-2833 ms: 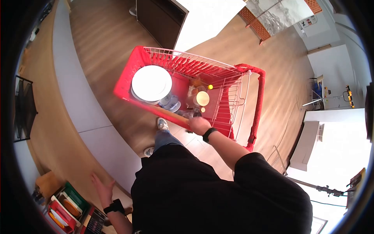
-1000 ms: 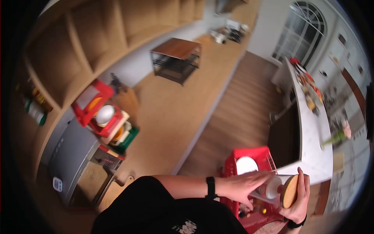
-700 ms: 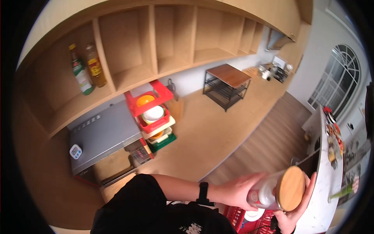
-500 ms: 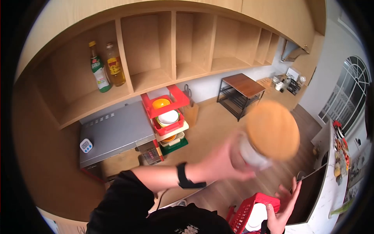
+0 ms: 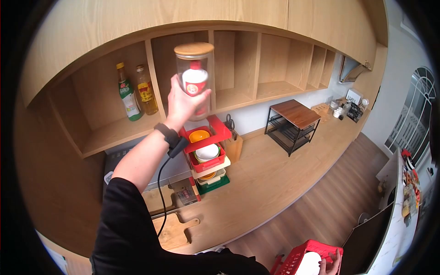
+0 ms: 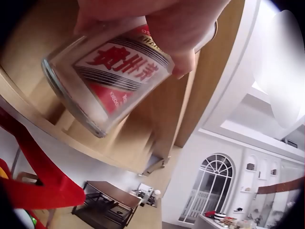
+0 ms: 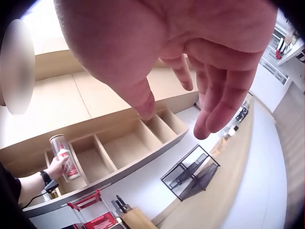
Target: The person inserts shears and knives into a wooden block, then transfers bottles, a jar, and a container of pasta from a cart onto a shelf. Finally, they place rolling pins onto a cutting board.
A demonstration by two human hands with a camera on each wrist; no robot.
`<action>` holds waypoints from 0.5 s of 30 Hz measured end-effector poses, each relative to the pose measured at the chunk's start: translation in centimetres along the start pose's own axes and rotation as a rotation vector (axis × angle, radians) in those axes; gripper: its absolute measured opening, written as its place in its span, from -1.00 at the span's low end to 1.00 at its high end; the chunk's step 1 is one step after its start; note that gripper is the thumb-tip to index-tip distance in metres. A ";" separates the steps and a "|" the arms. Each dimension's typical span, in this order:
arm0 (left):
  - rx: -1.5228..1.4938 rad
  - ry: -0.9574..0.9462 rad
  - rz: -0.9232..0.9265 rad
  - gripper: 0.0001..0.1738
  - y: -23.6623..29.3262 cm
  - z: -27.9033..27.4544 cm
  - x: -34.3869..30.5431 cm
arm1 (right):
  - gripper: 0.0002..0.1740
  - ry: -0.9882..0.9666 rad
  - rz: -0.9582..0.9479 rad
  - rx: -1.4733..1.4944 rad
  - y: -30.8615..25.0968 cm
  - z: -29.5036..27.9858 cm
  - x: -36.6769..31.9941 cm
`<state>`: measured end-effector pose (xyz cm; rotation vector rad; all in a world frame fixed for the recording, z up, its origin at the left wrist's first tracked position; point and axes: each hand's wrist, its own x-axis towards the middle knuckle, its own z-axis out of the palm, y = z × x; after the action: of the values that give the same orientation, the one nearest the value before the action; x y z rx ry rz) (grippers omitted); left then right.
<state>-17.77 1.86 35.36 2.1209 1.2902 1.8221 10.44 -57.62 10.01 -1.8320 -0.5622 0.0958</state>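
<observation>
My left hand [image 5: 184,101] grips a clear glass jar [image 5: 180,68] with a round wooden lid [image 5: 194,48], held upright in front of a wall-shelf compartment. Inside the jar shows a white bottle [image 5: 195,79] with a red cap and a red-and-white label; its large red lettering is readable in the left wrist view. Fingers and thumb wrap the lower half of the glass. Low at the right, my right hand [image 5: 331,265] is beside the red shopping cart [image 5: 293,256] and a white plate stack [image 5: 310,263] in it. Its fingers [image 7: 224,95] hang loosely bent and hold nothing.
A green-labelled bottle [image 5: 129,98] and a yellow oil bottle [image 5: 146,94] stand in the left compartment. Below are a red rack [image 5: 220,130] with bowls, a knife block [image 5: 234,146], a cutting board [image 5: 172,229] and a black-framed stand [image 5: 295,114].
Earlier my right hand reached into the cart, then both hands held the jar. My right hand has let go, and my left hand has lifted the jar leftward to the shelf.
</observation>
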 end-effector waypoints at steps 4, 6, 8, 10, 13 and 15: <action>0.053 0.062 -0.039 0.14 -2.6 0.8 2.8 | -0.42 -0.002 0.044 0.019 1.6 -0.6 0.0; 0.050 0.063 -0.056 0.10 -3.6 1.3 3.9 | -0.42 -0.008 0.053 0.027 2.8 -0.9 0.0; 0.089 0.100 -0.096 0.01 -4.7 2.2 4.8 | -0.42 -0.010 0.060 0.031 2.5 -1.0 0.0; 0.102 0.099 -0.166 0.01 -5.6 3.1 5.4 | -0.40 0.009 -0.107 -0.249 1.7 -1.2 -0.1; 0.128 0.088 -0.284 0.01 -7.5 4.4 5.5 | -0.38 -0.015 0.047 -0.070 2.0 -1.8 -0.6; 0.100 0.180 -0.241 0.03 -10.1 5.5 6.1 | -0.37 -0.013 0.076 -0.060 3.5 -2.2 -1.0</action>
<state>-18.88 14.66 33.10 1.7827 1.6290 1.9154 11.42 -60.82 7.33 -1.9131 -0.5087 0.1433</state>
